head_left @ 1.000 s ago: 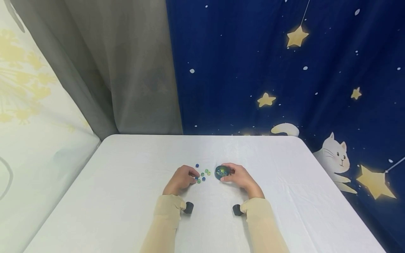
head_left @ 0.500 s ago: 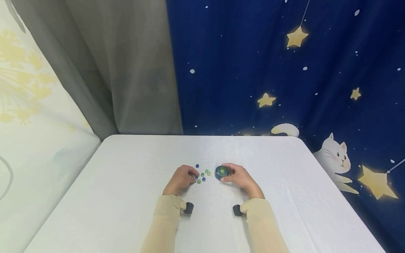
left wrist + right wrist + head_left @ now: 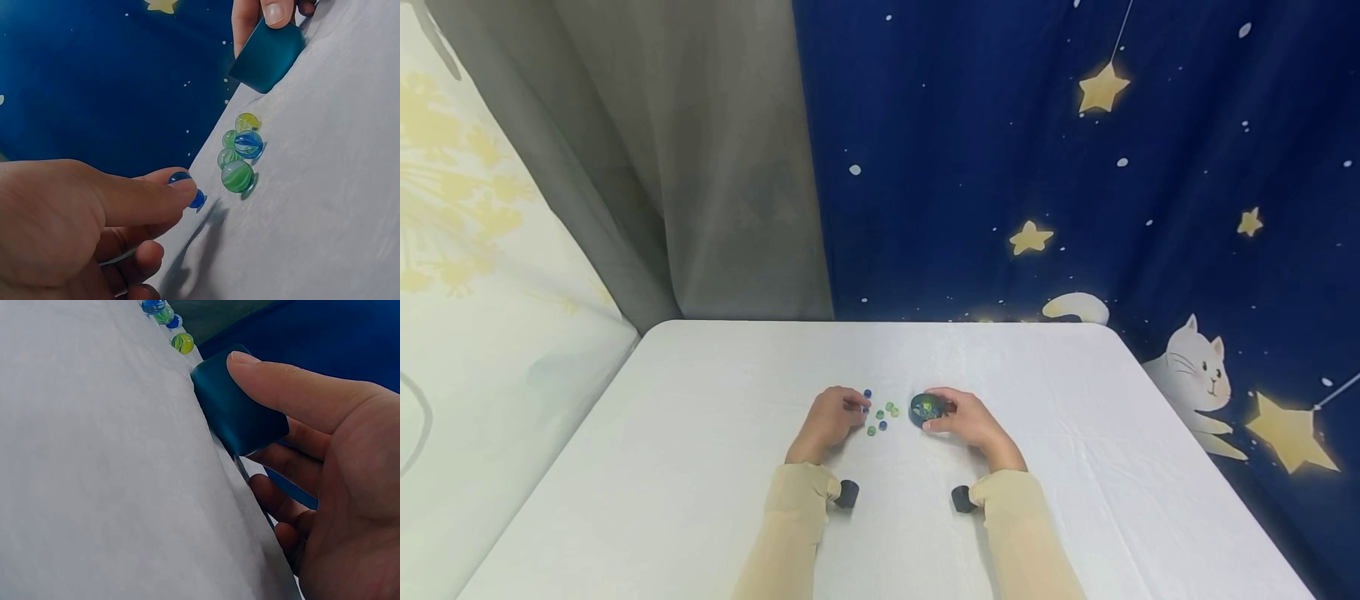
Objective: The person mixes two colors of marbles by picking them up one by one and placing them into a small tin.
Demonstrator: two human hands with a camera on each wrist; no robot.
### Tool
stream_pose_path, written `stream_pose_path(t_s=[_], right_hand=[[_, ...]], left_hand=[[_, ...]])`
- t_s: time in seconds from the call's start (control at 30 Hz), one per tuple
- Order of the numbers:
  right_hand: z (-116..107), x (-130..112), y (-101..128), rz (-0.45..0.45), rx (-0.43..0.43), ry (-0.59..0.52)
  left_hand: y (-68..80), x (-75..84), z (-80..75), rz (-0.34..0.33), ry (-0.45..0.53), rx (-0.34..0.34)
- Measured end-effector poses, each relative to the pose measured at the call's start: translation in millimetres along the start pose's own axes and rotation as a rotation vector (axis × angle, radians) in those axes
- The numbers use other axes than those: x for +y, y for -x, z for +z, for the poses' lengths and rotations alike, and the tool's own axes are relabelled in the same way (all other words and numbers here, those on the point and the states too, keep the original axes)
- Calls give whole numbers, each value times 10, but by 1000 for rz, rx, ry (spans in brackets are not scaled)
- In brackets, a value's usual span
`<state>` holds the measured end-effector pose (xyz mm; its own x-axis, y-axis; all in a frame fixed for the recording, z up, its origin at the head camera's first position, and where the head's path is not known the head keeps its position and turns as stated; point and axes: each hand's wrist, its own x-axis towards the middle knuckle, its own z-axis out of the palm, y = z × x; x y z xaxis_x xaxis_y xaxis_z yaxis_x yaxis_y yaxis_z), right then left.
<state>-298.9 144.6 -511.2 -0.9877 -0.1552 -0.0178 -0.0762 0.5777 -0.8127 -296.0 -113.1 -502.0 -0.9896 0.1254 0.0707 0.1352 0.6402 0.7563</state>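
Between left fingertips (image 3: 181,190): blue marble (image 3: 195,199)

— What is the left hand (image 3: 829,421) on?

— It pinches a small blue marble (image 3: 187,187) between thumb and fingertips, just above the white tabletop (image 3: 700,467), near its middle.

— And beside it?

— A loose cluster of green, blue and yellow glass marbles (image 3: 240,153), touching one another, toward the far edge.

— The right hand (image 3: 967,421)?

— It grips a small round dark teal container (image 3: 237,412), standing upright just right of the cluster, with marbles inside.
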Motion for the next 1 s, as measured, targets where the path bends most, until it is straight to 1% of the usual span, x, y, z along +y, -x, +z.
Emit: stream_pose_path(t_s=[0.13,0.47,0.8,1.0], right_hand=[[-1,-2,-3,5,-2,-4],[-2,1,-4,0,0,4],[-18,9,7,-8,-8,-2],[-26,0,29,-5,-10,-5]], left_hand=[[1,6,-3,17,9,23],[-35,38,21,12,65,58],[-20,100,121,-1,74,51],[13,168,169,20,56,52]])
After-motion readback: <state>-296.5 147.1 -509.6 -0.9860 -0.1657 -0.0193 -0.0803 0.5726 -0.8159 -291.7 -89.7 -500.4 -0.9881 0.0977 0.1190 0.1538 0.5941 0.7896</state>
